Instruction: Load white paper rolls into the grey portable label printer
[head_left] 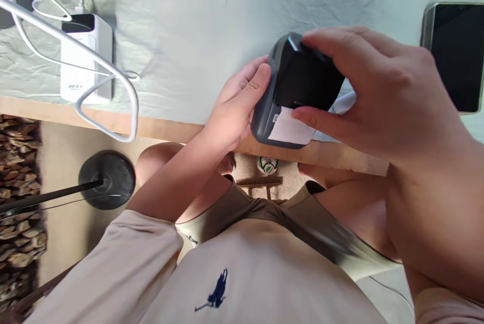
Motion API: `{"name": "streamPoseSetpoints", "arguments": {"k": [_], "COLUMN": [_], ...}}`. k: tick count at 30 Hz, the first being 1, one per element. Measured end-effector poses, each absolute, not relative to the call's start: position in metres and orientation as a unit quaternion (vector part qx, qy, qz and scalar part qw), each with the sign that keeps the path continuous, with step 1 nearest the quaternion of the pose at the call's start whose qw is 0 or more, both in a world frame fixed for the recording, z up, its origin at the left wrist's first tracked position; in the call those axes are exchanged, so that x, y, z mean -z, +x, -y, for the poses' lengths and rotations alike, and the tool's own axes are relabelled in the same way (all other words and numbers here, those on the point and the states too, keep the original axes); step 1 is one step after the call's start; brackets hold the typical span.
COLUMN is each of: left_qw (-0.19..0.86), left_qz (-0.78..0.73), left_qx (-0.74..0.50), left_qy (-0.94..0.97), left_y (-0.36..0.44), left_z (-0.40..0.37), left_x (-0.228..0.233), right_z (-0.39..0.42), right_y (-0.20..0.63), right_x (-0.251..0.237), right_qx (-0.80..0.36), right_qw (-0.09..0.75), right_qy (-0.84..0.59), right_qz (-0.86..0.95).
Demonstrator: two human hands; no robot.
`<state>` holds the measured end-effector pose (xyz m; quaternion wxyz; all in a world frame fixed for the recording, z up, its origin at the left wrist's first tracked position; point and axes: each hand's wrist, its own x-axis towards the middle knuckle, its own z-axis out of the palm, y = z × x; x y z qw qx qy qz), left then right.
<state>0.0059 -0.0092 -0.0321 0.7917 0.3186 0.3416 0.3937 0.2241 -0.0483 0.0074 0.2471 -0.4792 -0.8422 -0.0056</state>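
Note:
A small black and grey label printer [308, 76] is held tilted over the table's front edge. White paper [291, 128] lies across its lower front, below the black lid. My left hand [244, 92] grips the printer's left side, with the thumb along the grey casing. My right hand [385, 82] spans the lid from the right: its fingertips touch the top edge, and the thumb presses where lid and paper meet. The far right side of the printer is hidden behind my right hand.
A white power bank [86, 61] with a looped white cable [130, 94] stands on the left of the cloth-covered table [189, 21]. At the right lies a dark-screened phone [459, 56]. Below the wooden edge [166, 127] are a black round stand base [107, 180] and a bottle [267, 165].

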Motion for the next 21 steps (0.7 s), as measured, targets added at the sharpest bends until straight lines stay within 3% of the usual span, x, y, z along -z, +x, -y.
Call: {"name": "streamPoseSetpoints", "arguments": {"k": [8,15,21], "left_qw": [0.780,0.768,0.774], "left_qz": [-0.255,-0.303,-0.314], "left_qx": [-0.436,-0.417,-0.418], "left_qy": [0.370,0.379,0.357], "left_y": [0.006,0.005,0.008], "left_z": [0.011,0.006,0.005], "left_x": [0.028,0.030,0.029], "right_z": [0.053,0.051,0.051], "right_y": [0.200,0.199,0.210], "right_x": [-0.005,0.004,-0.017], "right_qx": [0.057,0.044,-0.024], "right_qw": [0.267,0.280,0.263], "right_qy": [-0.484,-0.479,-0.469], "right_qz": [0.832,0.831,0.843]}}
